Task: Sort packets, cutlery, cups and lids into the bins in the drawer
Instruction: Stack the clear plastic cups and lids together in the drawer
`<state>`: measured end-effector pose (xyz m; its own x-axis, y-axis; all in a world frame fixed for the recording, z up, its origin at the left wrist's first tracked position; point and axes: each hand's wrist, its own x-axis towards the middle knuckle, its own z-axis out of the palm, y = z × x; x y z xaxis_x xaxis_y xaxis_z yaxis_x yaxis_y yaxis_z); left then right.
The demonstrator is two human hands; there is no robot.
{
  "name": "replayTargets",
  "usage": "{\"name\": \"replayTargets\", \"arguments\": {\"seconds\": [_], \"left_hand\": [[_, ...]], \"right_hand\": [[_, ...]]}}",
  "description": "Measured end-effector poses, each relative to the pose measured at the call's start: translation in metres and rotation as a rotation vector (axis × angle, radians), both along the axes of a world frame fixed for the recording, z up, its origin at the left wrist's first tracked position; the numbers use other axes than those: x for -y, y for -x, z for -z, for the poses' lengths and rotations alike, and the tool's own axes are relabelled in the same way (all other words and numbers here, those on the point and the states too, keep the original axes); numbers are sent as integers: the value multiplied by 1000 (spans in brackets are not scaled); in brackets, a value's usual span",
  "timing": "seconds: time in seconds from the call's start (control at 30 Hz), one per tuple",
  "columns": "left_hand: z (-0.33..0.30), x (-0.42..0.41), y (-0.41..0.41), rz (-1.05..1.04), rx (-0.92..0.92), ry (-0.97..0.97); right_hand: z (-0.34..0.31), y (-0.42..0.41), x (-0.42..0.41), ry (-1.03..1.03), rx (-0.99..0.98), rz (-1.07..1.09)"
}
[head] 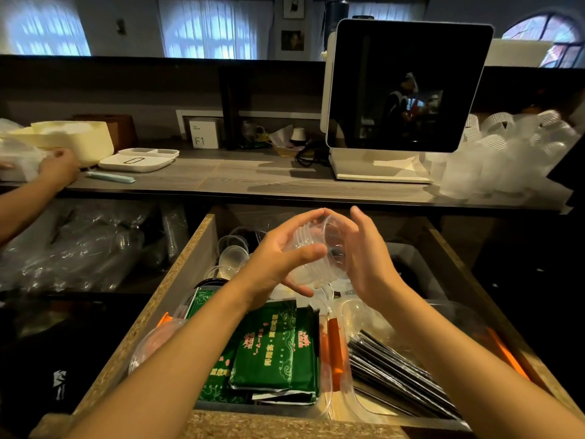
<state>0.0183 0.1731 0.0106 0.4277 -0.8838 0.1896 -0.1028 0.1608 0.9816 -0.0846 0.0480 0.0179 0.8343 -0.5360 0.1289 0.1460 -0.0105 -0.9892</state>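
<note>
Over the chipboard drawer (pixel 202 248), left hand (pixel 278 261) and right hand (pixel 364 258) grip stacked clear cups (pixel 319 251) below the grey counter (pixel 253 179).

Two bare forearms and two bare hands, seen from above.

The left hand (pixel 278 261) and the right hand (pixel 367 258) wear no gloves, and no ring, watch or bracelet shows on the sides that face the camera. Both forearms are uncovered up to the lower edge of the picture; no sleeve is seen. The fingernails that show look short and plain.
</note>
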Motion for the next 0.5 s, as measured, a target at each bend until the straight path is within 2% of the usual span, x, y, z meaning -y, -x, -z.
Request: {"name": "replayTargets", "arguments": {"seconds": [0.17,0.3,0.43,0.5], "left_hand": [[4,2,4,-3,40,-8],[2,4,7,-7,139,-29],[2,3,13,-59,215,-34],[3,2,16,-87,236,-47]], "right_hand": [[0,-5,-9,23,-83,85],[-3,-1,-9,-117,-106,30],[1,-5,-13,-39,-121,68],[11,-6,-11,88,-88,38]]}}
